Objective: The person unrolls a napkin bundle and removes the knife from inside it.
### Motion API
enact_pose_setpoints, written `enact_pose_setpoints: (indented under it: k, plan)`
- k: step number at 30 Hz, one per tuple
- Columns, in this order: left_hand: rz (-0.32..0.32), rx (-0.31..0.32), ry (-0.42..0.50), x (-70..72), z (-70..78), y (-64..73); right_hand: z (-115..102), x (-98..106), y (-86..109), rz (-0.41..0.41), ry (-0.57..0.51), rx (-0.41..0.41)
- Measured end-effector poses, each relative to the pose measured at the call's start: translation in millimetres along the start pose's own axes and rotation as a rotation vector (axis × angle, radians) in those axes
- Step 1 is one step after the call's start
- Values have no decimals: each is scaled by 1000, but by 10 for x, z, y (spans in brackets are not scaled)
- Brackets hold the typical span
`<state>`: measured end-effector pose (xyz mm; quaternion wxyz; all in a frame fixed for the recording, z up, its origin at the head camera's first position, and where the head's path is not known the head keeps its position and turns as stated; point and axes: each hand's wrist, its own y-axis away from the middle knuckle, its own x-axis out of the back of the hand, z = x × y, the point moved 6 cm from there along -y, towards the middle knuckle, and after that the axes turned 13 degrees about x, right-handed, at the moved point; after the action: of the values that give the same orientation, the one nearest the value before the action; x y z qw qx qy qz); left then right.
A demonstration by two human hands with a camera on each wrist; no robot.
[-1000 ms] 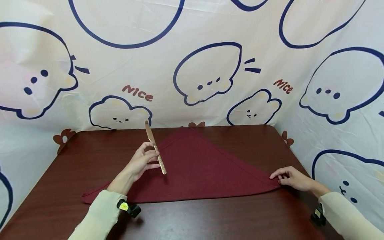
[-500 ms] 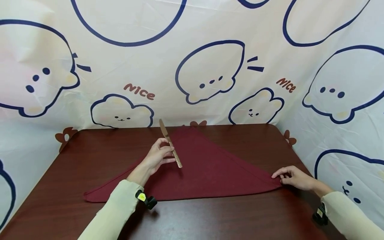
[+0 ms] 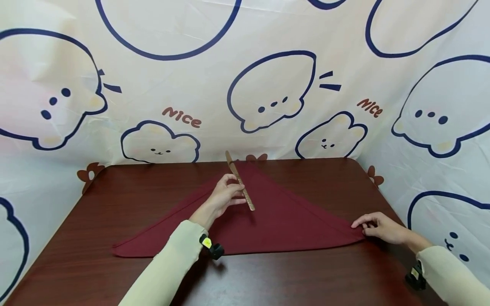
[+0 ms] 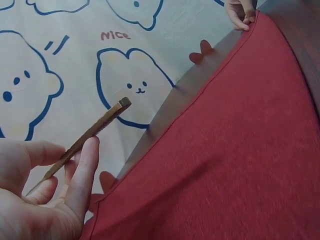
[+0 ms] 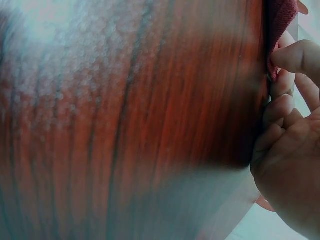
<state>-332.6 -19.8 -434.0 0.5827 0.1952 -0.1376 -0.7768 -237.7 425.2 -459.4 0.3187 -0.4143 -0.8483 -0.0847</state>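
Observation:
A dark red cloth (image 3: 283, 225) lies on the table in a triangle, its long side towards me and its peak at the far edge. Over the cloth's middle, my left hand (image 3: 222, 197) holds a gold table knife (image 3: 248, 199) between thumb and fingers. The blade points up and away, and the textured handle slants down to the right. In the left wrist view the knife (image 4: 95, 131) casts a long shadow on the cloth. My right hand (image 3: 383, 227) pinches the triangle's right corner; in the right wrist view the thumb presses on the red fabric (image 5: 282, 22).
The brown wooden table (image 3: 291, 276) extends on all sides of the cloth. A white curtain (image 3: 206, 93) with blue cartoon outlines hangs behind the table and along both sides. Both wrists carry a small black camera (image 3: 216, 250).
My left hand has carried the knife to the right, from the left part of the cloth to over its middle. The right hand stays at the cloth's right corner.

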Motion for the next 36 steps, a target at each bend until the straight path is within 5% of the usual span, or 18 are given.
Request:
enact_pose_setpoints:
  k: [21,36]
  plan:
    - [-14,65,129,-755,5,-328,-28,7,3,-1,-9,-3]
    - [-6,113,192,-1057,-79,-514,-24,0,-2,-10,15,15]
